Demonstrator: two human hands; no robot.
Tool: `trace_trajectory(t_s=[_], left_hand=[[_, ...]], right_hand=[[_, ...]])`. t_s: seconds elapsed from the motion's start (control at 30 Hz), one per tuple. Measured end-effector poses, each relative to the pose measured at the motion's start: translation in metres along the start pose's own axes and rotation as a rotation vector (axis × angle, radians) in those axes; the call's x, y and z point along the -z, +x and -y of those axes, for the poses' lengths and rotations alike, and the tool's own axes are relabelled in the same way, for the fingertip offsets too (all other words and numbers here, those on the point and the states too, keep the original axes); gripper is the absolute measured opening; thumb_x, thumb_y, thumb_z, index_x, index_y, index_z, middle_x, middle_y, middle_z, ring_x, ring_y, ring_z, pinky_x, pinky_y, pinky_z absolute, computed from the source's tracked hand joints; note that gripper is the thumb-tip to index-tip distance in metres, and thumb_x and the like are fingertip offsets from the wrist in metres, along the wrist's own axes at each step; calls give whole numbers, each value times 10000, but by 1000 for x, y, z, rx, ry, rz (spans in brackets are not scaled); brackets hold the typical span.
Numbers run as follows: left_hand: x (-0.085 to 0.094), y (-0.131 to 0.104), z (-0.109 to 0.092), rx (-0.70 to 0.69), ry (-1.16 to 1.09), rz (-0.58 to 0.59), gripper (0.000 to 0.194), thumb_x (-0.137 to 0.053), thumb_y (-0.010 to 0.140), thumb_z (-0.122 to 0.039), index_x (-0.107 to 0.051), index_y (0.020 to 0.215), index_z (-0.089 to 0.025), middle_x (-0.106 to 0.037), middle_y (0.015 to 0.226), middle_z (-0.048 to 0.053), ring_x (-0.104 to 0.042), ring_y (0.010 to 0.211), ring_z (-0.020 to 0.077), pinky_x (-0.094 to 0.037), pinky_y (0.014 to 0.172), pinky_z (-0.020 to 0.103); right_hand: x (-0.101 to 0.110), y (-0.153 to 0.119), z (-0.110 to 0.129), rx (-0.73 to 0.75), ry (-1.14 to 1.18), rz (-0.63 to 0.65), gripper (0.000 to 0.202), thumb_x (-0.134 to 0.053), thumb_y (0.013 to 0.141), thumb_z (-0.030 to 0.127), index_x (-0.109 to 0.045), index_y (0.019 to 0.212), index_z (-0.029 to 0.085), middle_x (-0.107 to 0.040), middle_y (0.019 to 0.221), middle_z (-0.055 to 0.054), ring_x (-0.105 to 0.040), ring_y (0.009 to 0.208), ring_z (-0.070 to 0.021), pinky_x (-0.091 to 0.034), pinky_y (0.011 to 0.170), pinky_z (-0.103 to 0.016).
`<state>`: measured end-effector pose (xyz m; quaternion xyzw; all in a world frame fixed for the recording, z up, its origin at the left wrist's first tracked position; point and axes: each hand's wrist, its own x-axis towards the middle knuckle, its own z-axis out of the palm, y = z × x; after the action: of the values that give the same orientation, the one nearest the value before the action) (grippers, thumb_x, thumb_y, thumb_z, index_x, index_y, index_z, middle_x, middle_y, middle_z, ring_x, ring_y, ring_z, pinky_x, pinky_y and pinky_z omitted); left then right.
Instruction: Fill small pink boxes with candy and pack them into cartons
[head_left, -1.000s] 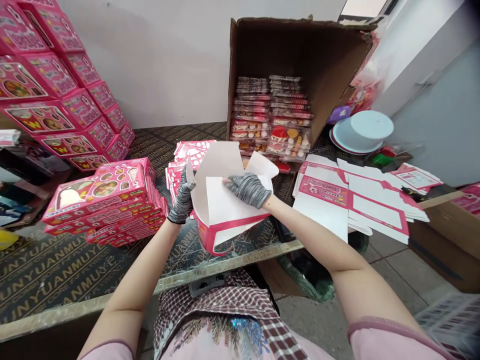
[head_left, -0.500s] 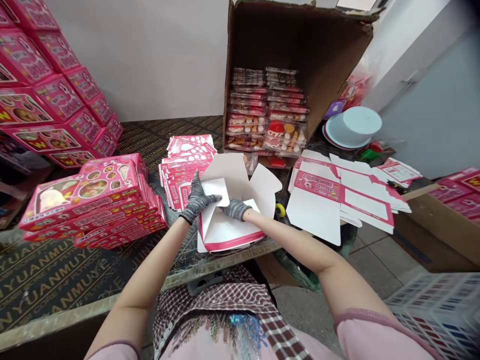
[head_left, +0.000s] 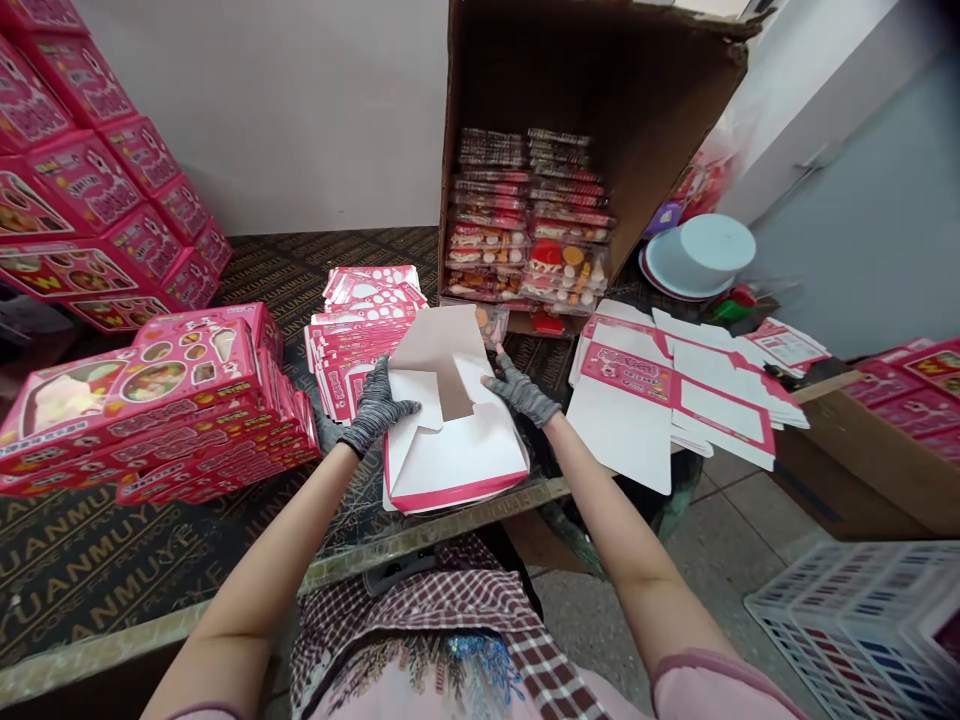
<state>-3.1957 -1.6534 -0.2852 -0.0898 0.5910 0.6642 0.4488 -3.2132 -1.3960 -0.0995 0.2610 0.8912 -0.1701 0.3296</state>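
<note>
A partly folded pink-and-white cardboard box (head_left: 459, 455) lies at the table's front edge, white inside facing up. Its side flaps are folded inward and the tall back flap stands up. My left hand (head_left: 375, 408), in a grey knitted glove, grips the left side, its thumb over the white flap. On the right side, my right hand (head_left: 521, 388), in a matching glove, holds the other flap with its fingers around the outer edge. Just behind my left hand is a pile of pink printed cards with white cut-outs (head_left: 364, 335).
Finished pink boxes (head_left: 157, 390) are stacked on the left, with a taller stack (head_left: 105, 200) behind. A large open carton (head_left: 660, 130) holds bagged toy sets (head_left: 566, 270). Flat box blanks (head_left: 630, 430) lie on the right, near a light blue tub (head_left: 716, 250). A white plastic crate (head_left: 862, 620) stands below right.
My right hand has come out of the box's middle and moved to its right flap, which now folds inward. My left hand stays on the left flap.
</note>
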Motion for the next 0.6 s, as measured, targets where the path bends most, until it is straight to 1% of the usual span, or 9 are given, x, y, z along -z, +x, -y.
trace_trajectory(t_s=[0.1,0.17,0.23,0.33,0.4,0.47,0.53,0.57,0.6], left_hand=[[3,-1,1,-9,100,-8,1067,-897,601,-308,-414,1540,-154,-464,1552,201,-403,1477,415,-280,1272,543],[3,0,1,2,175,-39,902,-831,693,-282,-462,1504,-140,-511,1518,201,-441,1454,410,-306,1259,553],[3,3,0,-12,203,-77,763,-776,742,-252,-521,1455,-160,-574,1462,175,-482,1425,399,-318,1253,564],[1,7,1,-164,142,-141,657,-724,738,-191,-585,1381,-191,-634,1391,125,-535,1380,343,-339,1257,530],[1,8,2,-331,89,-193,572,-694,737,-180,-624,1305,-183,-653,1361,118,-559,1350,303,-370,1244,504],[1,9,4,-484,44,-212,389,-655,771,-188,-671,1159,-182,-677,1316,121,-604,1283,275,-444,1183,506],[3,11,4,-583,7,-166,149,-599,824,-196,-694,939,-194,-734,1172,112,-683,1119,249,-524,1085,505],[5,12,4,-614,-5,-117,116,-573,844,-202,-689,837,-201,-758,1069,102,-712,1015,236,-552,1041,501],[8,12,2,-639,-9,-63,157,-558,854,-210,-683,759,-209,-769,964,91,-728,925,229,-566,1018,504]], right_hand=[[-34,4,-2,-140,39,73,1084,-785,760,460,-253,1655,163,-403,1647,-160,-413,1517,-325,-346,1249,-466],[-43,8,-3,-210,62,106,1174,-825,705,421,-207,1667,156,-413,1636,-174,-426,1505,-347,-319,1262,-493],[-45,10,-4,-207,122,116,1171,-827,688,433,-236,1654,138,-461,1599,-186,-453,1483,-348,-295,1272,-499],[-47,11,-9,-31,293,56,1058,-791,693,518,-364,1583,136,-467,1591,-166,-421,1504,-299,-261,1292,-437],[-49,9,-15,83,395,-18,938,-756,702,555,-455,1493,153,-513,1539,-161,-482,1449,-279,-324,1262,-424],[-52,9,-20,132,404,-75,758,-731,705,566,-567,1338,182,-618,1391,-153,-592,1296,-279,-428,1180,-446],[-52,11,-25,155,353,-91,498,-686,739,565,-663,1089,213,-694,1210,-129,-642,1161,-281,-478,1108,-473],[-50,13,-25,170,327,-83,392,-648,771,565,-679,956,221,-712,1143,-122,-648,1135,-286,-478,1097,-488],[-48,17,-25,186,314,-69,354,-603,809,569,-676,842,224,-724,1097,-124,-651,1128,-294,-470,1099,-504]])
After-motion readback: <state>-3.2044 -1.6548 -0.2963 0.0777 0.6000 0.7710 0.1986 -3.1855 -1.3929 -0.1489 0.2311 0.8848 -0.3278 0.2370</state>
